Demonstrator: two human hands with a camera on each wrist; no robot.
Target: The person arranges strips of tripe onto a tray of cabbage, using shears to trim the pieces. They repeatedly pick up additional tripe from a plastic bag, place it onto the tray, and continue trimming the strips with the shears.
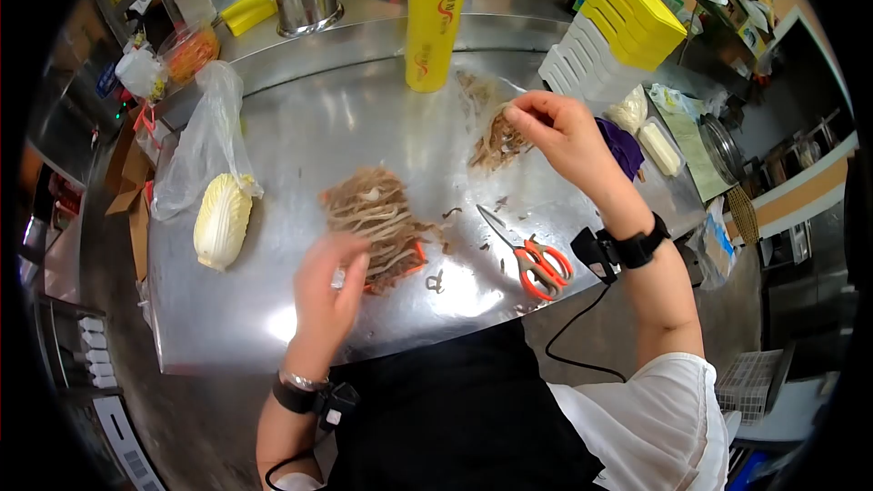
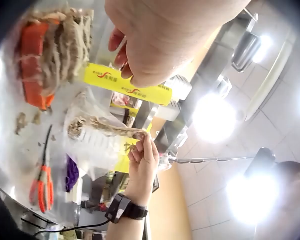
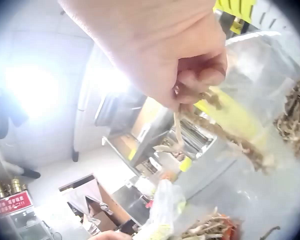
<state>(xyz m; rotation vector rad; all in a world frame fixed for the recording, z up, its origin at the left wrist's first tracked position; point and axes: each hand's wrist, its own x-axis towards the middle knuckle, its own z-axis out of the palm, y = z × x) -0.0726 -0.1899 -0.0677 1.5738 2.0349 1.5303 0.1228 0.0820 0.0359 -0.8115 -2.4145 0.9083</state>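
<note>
My right hand [image 1: 568, 141] pinches a few stringy brown strips [image 3: 225, 135] between thumb and fingers, and they dangle in the air. Below it, more brown strips [image 3: 295, 117] lie in a clear plastic bag [image 2: 87, 107]. My left hand [image 1: 329, 295] is blurred in the head view, thumb apart from the fingers and nothing visible in its grasp. It hovers beside a heap of long brown strips [image 1: 373, 209], which lies over something orange [image 2: 32, 65]. Scissors [image 1: 536, 268] with orange and grey handles lie on the table between the hands.
On the steel table [image 1: 291, 136] a napa cabbage [image 1: 223, 223] sits at left by a plastic bag [image 1: 218, 118]. A tall yellow cling-film box [image 1: 436, 18] stands at the back. Stacked white and yellow containers [image 1: 618, 32] and a purple item [image 1: 621, 147] are at right.
</note>
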